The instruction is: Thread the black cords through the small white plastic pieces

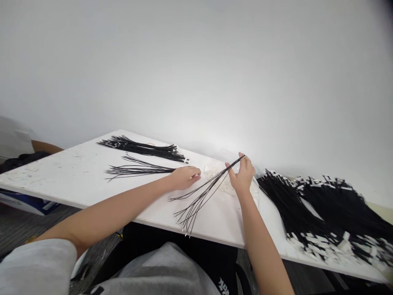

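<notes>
My right hand (243, 175) is closed on one end of a bundle of thin black wires (205, 190). Their loose ends fan out down and left, reaching over the table's front edge. My left hand (185, 177) is curled low over the table, with a second bundle of black wires (144, 170) running into it. Those wires spread leftward across the white surface, and the hand hides their right ends. Between and behind my hands lies a clear plastic bag (225, 184) holding small whitish pieces, partly covered by my right hand.
The white table (76, 174) stands against a pale wall. At its back lies a neat pile of black wires (141, 148) with white connectors. Large heaps of black wires (331, 209) with white ends fill the right side. A blue box (46, 206) sits below left.
</notes>
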`<state>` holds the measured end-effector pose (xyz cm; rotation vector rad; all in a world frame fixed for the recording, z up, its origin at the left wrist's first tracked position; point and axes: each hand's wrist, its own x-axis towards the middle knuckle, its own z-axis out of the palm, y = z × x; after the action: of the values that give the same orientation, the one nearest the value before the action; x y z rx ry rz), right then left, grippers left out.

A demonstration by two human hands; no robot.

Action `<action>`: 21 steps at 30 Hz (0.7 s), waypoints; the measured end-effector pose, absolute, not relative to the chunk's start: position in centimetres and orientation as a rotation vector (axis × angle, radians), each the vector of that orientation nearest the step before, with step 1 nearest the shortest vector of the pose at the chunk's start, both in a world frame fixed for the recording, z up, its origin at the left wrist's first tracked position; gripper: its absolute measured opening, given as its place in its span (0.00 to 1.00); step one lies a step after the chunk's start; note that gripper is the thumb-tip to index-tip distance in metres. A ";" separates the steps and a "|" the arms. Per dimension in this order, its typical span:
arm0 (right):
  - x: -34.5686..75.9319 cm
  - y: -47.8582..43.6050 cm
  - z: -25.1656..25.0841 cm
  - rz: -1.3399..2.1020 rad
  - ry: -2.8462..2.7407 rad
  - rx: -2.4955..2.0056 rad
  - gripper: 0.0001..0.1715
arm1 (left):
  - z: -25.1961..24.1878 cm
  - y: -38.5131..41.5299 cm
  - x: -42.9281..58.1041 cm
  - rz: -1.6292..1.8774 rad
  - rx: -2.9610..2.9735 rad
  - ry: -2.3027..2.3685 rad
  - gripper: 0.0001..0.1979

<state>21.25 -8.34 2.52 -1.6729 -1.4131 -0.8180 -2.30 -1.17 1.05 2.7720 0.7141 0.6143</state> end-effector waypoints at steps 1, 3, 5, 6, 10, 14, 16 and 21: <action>20.9 -8.3 2.4 -0.837 -1.448 -1.683 0.37 | 1.0 -1.4 -2.2 0.638 2.768 0.684 0.17; 20.2 -8.2 2.2 -0.870 -1.521 -1.688 0.38 | 0.9 -1.7 -2.0 0.670 2.754 0.646 0.18; 19.5 -8.0 2.0 -0.888 -1.588 -1.686 0.38 | 0.8 -1.7 -2.0 0.680 2.731 0.637 0.20; 19.1 -8.0 1.9 -0.892 -1.619 -1.684 0.37 | 0.8 -1.7 -2.0 0.684 2.719 0.637 0.21; 18.0 -7.8 1.6 -0.894 -1.723 -1.665 0.34 | 0.8 -1.5 -2.1 0.703 2.701 0.601 0.26; 17.8 -7.6 1.3 -0.896 -1.888 -1.625 0.34 | 0.9 -1.5 -2.1 0.702 2.730 0.565 0.28; 17.8 -7.5 1.2 -0.876 -1.952 -1.624 0.34 | 0.9 -1.5 -2.1 0.682 2.759 0.552 0.28; 17.4 -7.7 1.2 -0.799 -2.034 -1.642 0.35 | 0.8 -1.5 -2.0 0.679 2.806 0.522 0.27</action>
<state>17.39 -7.73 1.22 -1.6416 -2.0338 -0.7986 -2.00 -1.49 0.75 2.8061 0.5222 0.6791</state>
